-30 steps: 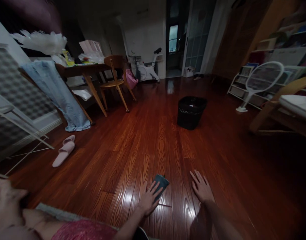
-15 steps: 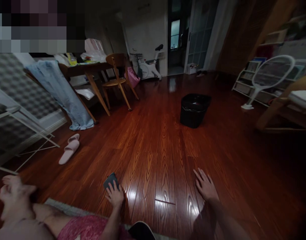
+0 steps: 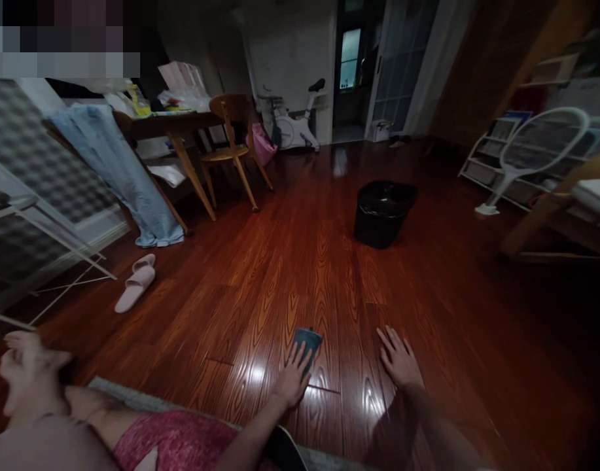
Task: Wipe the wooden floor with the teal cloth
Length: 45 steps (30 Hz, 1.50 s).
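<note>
Dark blue-green rectangular cloth point(image 3: 308, 337) lies flat on the glossy red-brown plank floor point(image 3: 260, 275), at the lower middle of the view, partly covered by the left hand point(image 3: 294, 381). At the far left stands a white metal frame point(image 3: 22, 202) with crossed legs. Near it lie pale pink open-toed slippers point(image 3: 137, 288), probably set aside, since the foot point(image 3: 27, 366) at the lower left is bare; that leg is folded sideways, which seems to bring the body low enough for both arms to reach the boards. Beyond the slippers, a long pale-blue denim-like garment point(image 3: 120, 167) hangs by the near end of the brown wooden desk point(image 3: 196, 120), its lower end touching the floor.

Further right, the left hand is palm down with its fingers spread over the cloth; nothing is pinched, and the flat contact probably holds the fabric against the planks. Apart from it, the right hand point(image 3: 400, 363) rests directly on the floor, fingers spread, holding nothing, likely propping the upper body. Past both hands stands a black plastic bin point(image 3: 384, 219), upright and lined with a dark bag, perhaps put there to be near the work.
</note>
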{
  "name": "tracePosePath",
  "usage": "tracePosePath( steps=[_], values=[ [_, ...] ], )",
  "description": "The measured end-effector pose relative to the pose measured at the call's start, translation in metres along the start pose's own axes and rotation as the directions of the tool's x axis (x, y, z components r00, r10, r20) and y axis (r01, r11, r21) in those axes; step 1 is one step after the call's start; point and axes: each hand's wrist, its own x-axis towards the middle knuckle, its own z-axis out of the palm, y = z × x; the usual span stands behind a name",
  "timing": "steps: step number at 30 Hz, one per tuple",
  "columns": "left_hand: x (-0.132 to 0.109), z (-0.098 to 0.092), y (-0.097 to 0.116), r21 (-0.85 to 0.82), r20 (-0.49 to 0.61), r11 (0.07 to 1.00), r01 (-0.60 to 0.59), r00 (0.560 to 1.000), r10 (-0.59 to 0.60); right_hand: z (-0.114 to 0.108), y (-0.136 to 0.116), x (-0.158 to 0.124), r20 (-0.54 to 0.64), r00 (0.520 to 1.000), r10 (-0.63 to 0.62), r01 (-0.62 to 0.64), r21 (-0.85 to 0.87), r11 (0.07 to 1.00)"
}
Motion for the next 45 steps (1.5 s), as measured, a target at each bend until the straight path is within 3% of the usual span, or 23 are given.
tracePosePath(
  steps=[3, 5, 7, 9, 11, 14, 16, 18, 20, 22, 25, 26, 27, 29, 30, 31, 32, 34, 38, 41, 43, 45],
  values=[
    [0.001, -0.005, 0.001, 0.001, 0.029, 0.993, -0.117, 0.993, 0.117, -0.002, -0.001, 0.000, 0.016, 1.000, 0.011, -0.011, 0.004, 1.000],
    [0.000, -0.016, -0.009, 0.027, 0.043, 0.994, -0.103, 0.994, 0.102, -0.003, -0.002, 0.000, 0.027, 1.000, 0.016, -0.016, 0.010, 1.000],
    [-0.002, -0.027, -0.026, 0.055, 0.014, 0.998, 0.012, 1.000, -0.013, -0.003, -0.003, 0.000, 0.034, 0.999, 0.019, -0.019, 0.011, 1.000],
    [-0.007, -0.037, -0.047, 0.053, -0.050, 0.978, 0.201, 0.979, -0.199, -0.004, -0.003, 0.000, 0.038, 0.999, 0.016, -0.016, 0.003, 1.000],
    [-0.016, -0.044, -0.068, 0.024, -0.080, 0.905, 0.425, 0.903, -0.422, -0.007, -0.002, 0.001, 0.043, 0.999, 0.012, -0.012, -0.013, 1.000],
    [-0.034, -0.046, -0.094, -0.023, -0.174, 0.713, 0.701, 0.700, -0.693, -0.013, 0.000, 0.001, 0.058, 0.998, 0.010, -0.008, -0.033, 0.999],
    [-0.043, -0.045, -0.103, -0.078, -0.207, 0.620, 0.780, 0.596, -0.776, -0.016, -0.001, 0.002, 0.070, 0.997, 0.020, -0.018, -0.034, 0.999],
    [-0.047, -0.044, -0.105, -0.114, -0.203, 0.588, 0.801, 0.560, -0.803, -0.016, -0.010, 0.002, 0.060, 0.995, 0.074, -0.073, -0.021, 0.997],
    [-0.046, -0.042, -0.102, -0.127, -0.185, 0.607, 0.785, 0.582, -0.792, -0.011, -0.030, 0.001, -0.013, 0.982, 0.186, -0.186, 0.025, 0.982],
    [-0.041, -0.040, -0.095, -0.125, -0.163, 0.665, 0.736, 0.646, -0.746, -0.002, -0.060, -0.003, -0.181, 0.927, 0.330, -0.304, 0.154, 0.940],
    [-0.029, -0.037, -0.079, -0.121, -0.127, 0.771, 0.626, 0.760, -0.637, 0.011, -0.103, -0.013, -0.380, 0.826, 0.416, -0.297, 0.333, 0.895],
    [-0.025, -0.034, -0.073, -0.121, -0.117, 0.803, 0.583, 0.795, -0.595, 0.012, -0.113, -0.015, -0.410, 0.805, 0.429, -0.302, 0.340, 0.891],
    [-0.021, -0.032, -0.065, -0.120, -0.107, 0.834, 0.538, 0.828, -0.550, 0.011, -0.121, -0.017, -0.402, 0.815, 0.418, -0.305, 0.315, 0.899],
    [-0.014, -0.025, -0.050, -0.116, -0.084, 0.891, 0.438, 0.890, -0.449, 0.003, -0.128, -0.014, -0.254, 0.926, 0.278, -0.232, 0.193, 0.953],
    [-0.011, -0.022, -0.042, -0.113, -0.074, 0.919, 0.377, 0.919, -0.387, -0.002, -0.129, -0.011, -0.120, 0.983, 0.141, -0.125, 0.134, 0.983],
    [-0.009, -0.019, -0.036, -0.109, -0.066, 0.945, 0.310, 0.946, -0.318, -0.009, -0.129, -0.008, 0.020, 1.000, -0.014, 0.012, 0.106, 0.994],
    [-0.009, -0.017, -0.030, -0.105, -0.061, 0.964, 0.243, 0.966, -0.250, -0.015, -0.129, -0.004, 0.131, 0.979, -0.155, 0.140, 0.112, 0.984],
    [-0.009, -0.017, -0.022, -0.096, -0.053, 0.987, 0.133, 0.989, -0.138, -0.025, -0.130, 0.003, 0.217, 0.926, -0.309, 0.280, 0.155, 0.947],
    [-0.014, -0.031, -0.030, -0.075, -0.018, 0.993, 0.094, 0.995, -0.095, -0.033, -0.135, 0.007, 0.211, 0.930, -0.302, 0.269, 0.169, 0.948],
    [-0.024, -0.044, -0.055, -0.038, -0.033, 0.968, 0.249, 0.968, -0.250, -0.032, -0.137, 0.005, 0.207, 0.934, -0.292, 0.259, 0.173, 0.950],
    [-0.036, -0.050, -0.077, -0.029, -0.089, 0.899, 0.437, 0.895, -0.438, -0.031, -0.136, 0.004, 0.203, 0.934, -0.293, 0.260, 0.177, 0.949],
    [-0.051, -0.052, -0.100, -0.067, -0.157, 0.769, 0.636, 0.755, -0.637, -0.029, -0.135, 0.004, 0.204, 0.933, -0.298, 0.265, 0.175, 0.948]
  ],
)
